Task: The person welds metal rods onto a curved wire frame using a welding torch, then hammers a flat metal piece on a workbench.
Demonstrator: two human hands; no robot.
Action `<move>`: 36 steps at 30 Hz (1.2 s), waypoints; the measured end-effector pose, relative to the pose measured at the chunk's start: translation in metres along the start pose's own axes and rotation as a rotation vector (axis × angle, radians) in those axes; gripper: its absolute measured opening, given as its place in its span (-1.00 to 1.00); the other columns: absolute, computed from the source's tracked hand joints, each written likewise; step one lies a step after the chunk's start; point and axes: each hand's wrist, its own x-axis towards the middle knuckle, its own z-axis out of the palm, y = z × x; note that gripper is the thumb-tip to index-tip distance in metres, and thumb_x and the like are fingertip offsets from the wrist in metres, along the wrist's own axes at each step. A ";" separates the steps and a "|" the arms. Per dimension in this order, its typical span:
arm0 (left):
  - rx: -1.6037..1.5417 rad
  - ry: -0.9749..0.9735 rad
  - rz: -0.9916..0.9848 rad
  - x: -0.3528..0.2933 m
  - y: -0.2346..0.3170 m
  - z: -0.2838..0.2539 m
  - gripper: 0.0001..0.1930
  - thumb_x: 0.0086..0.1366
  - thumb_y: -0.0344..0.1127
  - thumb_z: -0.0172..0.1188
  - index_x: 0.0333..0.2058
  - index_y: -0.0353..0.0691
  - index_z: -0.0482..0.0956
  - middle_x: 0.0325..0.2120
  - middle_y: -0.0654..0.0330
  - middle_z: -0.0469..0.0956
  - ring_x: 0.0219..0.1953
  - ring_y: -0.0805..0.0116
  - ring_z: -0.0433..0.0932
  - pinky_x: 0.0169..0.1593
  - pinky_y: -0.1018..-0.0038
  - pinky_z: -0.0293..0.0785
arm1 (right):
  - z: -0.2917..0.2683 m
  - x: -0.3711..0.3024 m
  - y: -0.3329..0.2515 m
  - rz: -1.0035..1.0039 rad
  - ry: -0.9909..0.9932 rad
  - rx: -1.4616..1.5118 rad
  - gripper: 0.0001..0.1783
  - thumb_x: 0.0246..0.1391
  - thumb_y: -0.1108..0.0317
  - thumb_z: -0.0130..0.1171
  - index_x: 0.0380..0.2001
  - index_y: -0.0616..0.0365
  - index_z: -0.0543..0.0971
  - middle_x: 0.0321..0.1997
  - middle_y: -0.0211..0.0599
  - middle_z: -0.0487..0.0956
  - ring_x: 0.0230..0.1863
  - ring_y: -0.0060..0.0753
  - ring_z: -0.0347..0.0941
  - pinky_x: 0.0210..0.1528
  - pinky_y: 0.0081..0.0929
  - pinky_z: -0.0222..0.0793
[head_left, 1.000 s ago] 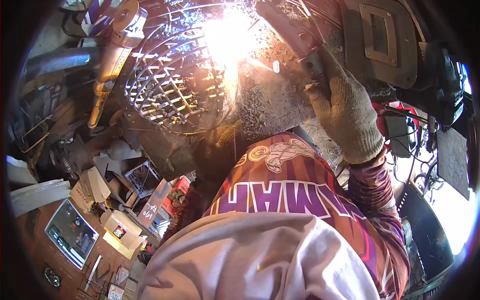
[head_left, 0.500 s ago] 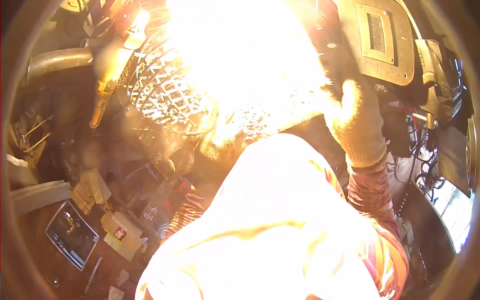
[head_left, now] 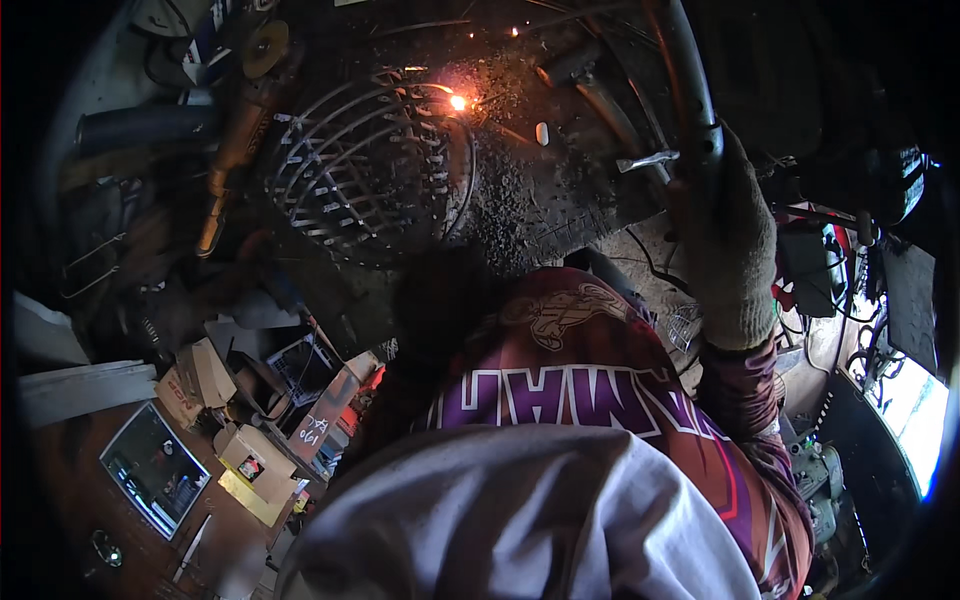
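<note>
A round basket of bent metal rods lies on the dark work surface. At its upper right rim a small spot glows orange-white. My right hand, in a pale knitted glove, is closed around the lower end of a curved tubular metal tool, whose exact kind I cannot make out. Beside that hand juts a bright metal piece. My left hand is a dark shape in deep shadow near the basket's lower edge; its fingers cannot be made out.
Left of the basket lies an orange angle grinder with its disc. A hammer and dark grit are on the work surface. Lower left are opened cardboard boxes and a dark glossy panel. Cables trail nearby.
The blinding white glare over the basket has gone, leaving a small glowing spot and a dim scene. My right hand has shifted slightly; the tubular tool now shows at it.
</note>
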 end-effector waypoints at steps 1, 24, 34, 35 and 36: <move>-0.065 0.071 0.000 -0.001 -0.002 0.005 -0.74 0.28 -0.14 0.30 -0.11 -0.08 0.69 -0.39 0.18 0.61 -0.29 0.11 0.63 -0.17 0.20 0.59 | 0.000 -0.003 0.001 0.084 -0.014 0.083 -0.37 0.31 0.38 0.23 0.41 0.21 0.39 -0.06 -0.27 0.65 -0.22 -0.59 0.58 -0.19 -0.52 0.55; -0.198 0.213 0.016 -0.002 -0.008 0.022 -0.82 0.35 -0.30 0.26 -0.12 -0.17 0.70 -0.30 -0.01 0.71 -0.29 -0.06 0.70 -0.23 0.12 0.63 | -0.109 -0.084 0.029 0.127 0.366 0.840 -0.47 0.36 0.26 0.22 0.30 0.23 0.39 -0.06 -0.30 0.58 -0.15 -0.53 0.54 -0.07 -0.48 0.52; -0.274 0.251 0.144 0.000 -0.011 0.019 -0.78 0.33 -0.33 0.30 -0.09 -0.25 0.70 -0.28 -0.05 0.70 -0.28 -0.10 0.69 -0.22 0.13 0.62 | -0.215 -0.104 0.135 0.105 0.823 -0.066 -0.47 0.49 -0.06 0.04 0.17 0.19 0.53 -0.19 -0.33 0.63 -0.29 -0.44 0.62 -0.24 -0.44 0.59; -0.278 0.247 0.150 0.001 -0.009 0.020 -0.78 0.33 -0.33 0.30 -0.09 -0.25 0.70 -0.28 -0.05 0.70 -0.28 -0.10 0.69 -0.22 0.13 0.62 | -0.222 -0.095 0.156 0.074 0.883 0.293 -0.43 0.49 -0.10 0.02 0.20 0.18 0.51 -0.18 -0.29 0.63 -0.33 -0.44 0.60 -0.28 -0.43 0.58; -0.307 0.224 0.128 0.001 -0.009 0.021 -0.79 0.33 -0.35 0.30 -0.10 -0.25 0.70 -0.28 -0.07 0.69 -0.29 -0.10 0.68 -0.24 0.13 0.61 | -0.230 -0.087 0.172 0.035 0.925 0.654 -0.40 0.48 -0.13 0.00 0.23 0.18 0.50 -0.18 -0.25 0.63 -0.36 -0.43 0.58 -0.33 -0.43 0.57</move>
